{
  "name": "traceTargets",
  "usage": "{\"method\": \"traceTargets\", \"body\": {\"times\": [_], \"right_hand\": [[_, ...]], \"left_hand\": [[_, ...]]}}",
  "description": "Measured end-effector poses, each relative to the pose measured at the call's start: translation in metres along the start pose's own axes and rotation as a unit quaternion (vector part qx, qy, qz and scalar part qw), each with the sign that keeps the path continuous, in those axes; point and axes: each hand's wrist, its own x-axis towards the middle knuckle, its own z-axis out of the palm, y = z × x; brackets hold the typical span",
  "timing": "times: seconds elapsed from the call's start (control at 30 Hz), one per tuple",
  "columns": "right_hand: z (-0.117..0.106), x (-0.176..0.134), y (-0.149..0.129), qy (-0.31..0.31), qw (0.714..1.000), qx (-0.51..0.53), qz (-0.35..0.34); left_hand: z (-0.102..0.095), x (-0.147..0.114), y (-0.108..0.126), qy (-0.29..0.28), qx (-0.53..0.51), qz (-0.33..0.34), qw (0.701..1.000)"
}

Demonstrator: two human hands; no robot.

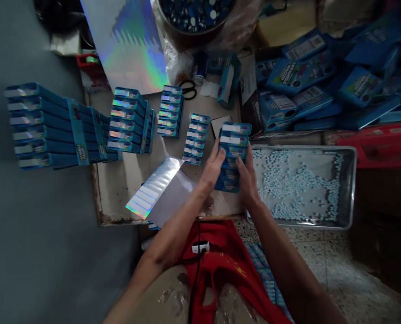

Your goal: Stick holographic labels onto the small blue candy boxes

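A row of several blue candy boxes [232,168] is squeezed between my two hands near the front right of the table. Along its left side my left hand [214,164] presses with the fingers and thumb. My right hand [247,175] grips the opposite side, thumb on top. The two boxes at the far end carry silvery white labels; the nearer ones show bare blue ends. To the left of my left hand stands another stack of labelled boxes [196,139]. A sheet of shiny holographic stickers [156,186] lies by my left forearm.
More labelled box stacks [129,121] line the table's left, some jutting past its edge. A metal tray [353,189] of small pale-blue pellets sits right. Behind are black scissors [188,90], a can [199,67], a large holographic sheet [129,45] and a heap of blue boxes [298,74].
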Motion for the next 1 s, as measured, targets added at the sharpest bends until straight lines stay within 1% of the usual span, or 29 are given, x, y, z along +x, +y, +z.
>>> {"method": "traceTargets", "body": {"times": [0.1,0.17,0.2,0.27,0.3,0.33,0.37,0.4,0.47,0.5,0.53,0.57,0.6,0.63,0.67,0.73,0.8,0.87,0.93,1.0], "right_hand": [[0.048,0.035,-0.007,-0.012,0.998,0.016,-0.059],[0.078,0.063,-0.005,-0.016,0.996,0.018,-0.089],[0.091,0.075,-0.002,-0.015,0.995,0.002,-0.096],[0.107,0.092,0.005,-0.008,0.993,-0.058,-0.098],[0.11,0.095,0.008,-0.002,0.991,-0.091,-0.097],[0.109,0.094,0.01,0.009,0.988,-0.118,-0.096],[0.107,0.089,0.01,0.024,0.985,-0.138,-0.099],[0.102,0.081,0.009,0.049,0.981,-0.155,-0.111],[0.092,0.057,0.003,0.104,0.964,-0.187,-0.159],[0.088,0.042,-0.002,0.117,0.953,-0.203,-0.192],[0.086,0.028,-0.007,0.112,0.943,-0.215,-0.226],[0.087,0.016,-0.012,0.087,0.936,-0.223,-0.256],[0.091,0.005,-0.016,0.047,0.932,-0.226,-0.28],[0.098,-0.004,-0.018,-0.006,0.927,-0.227,-0.298],[0.106,-0.01,-0.019,-0.064,0.92,-0.229,-0.311],[0.128,-0.016,-0.017,-0.17,0.896,-0.247,-0.327],[0.152,-0.018,-0.01,-0.248,0.862,-0.283,-0.341],[0.173,-0.019,-0.004,-0.301,0.821,-0.328,-0.357],[0.191,-0.024,0.001,-0.335,0.782,-0.369,-0.374],[0.204,-0.031,0.006,-0.348,0.75,-0.407,-0.39]], "left_hand": [[-0.035,0.03,0.026,0.005,0.041,0.067,0.997],[-0.054,0.057,0.038,0.027,0.054,0.08,0.995],[-0.061,0.07,0.041,0.031,0.052,0.084,0.995],[-0.076,0.089,0.045,0.015,0.05,0.09,0.995],[-0.084,0.092,0.047,0.005,0.057,0.092,0.994],[-0.096,0.09,0.049,0.001,0.074,0.094,0.993],[-0.109,0.082,0.052,0.005,0.1,0.099,0.99],[-0.126,0.069,0.055,0.018,0.135,0.104,0.985],[-0.167,0.031,0.061,0.061,0.221,0.106,0.968],[-0.189,0.009,0.062,0.085,0.265,0.097,0.956],[-0.21,-0.014,0.062,0.113,0.309,0.079,0.941],[-0.228,-0.034,0.059,0.142,0.348,0.054,0.925],[-0.244,-0.053,0.054,0.164,0.38,0.023,0.91],[-0.255,-0.068,0.047,0.175,0.399,-0.011,0.9],[-0.262,-0.079,0.039,0.177,0.403,-0.044,0.897],[-0.266,-0.094,0.023,0.163,0.379,-0.086,0.907],[-0.264,-0.1,0.01,0.156,0.337,-0.079,0.925],[-0.262,-0.103,0.005,0.159,0.307,-0.047,0.937],[-0.264,-0.106,0.005,0.152,0.29,-0.025,0.945],[-0.269,-0.108,0.006,0.14,0.283,-0.021,0.949]]}}
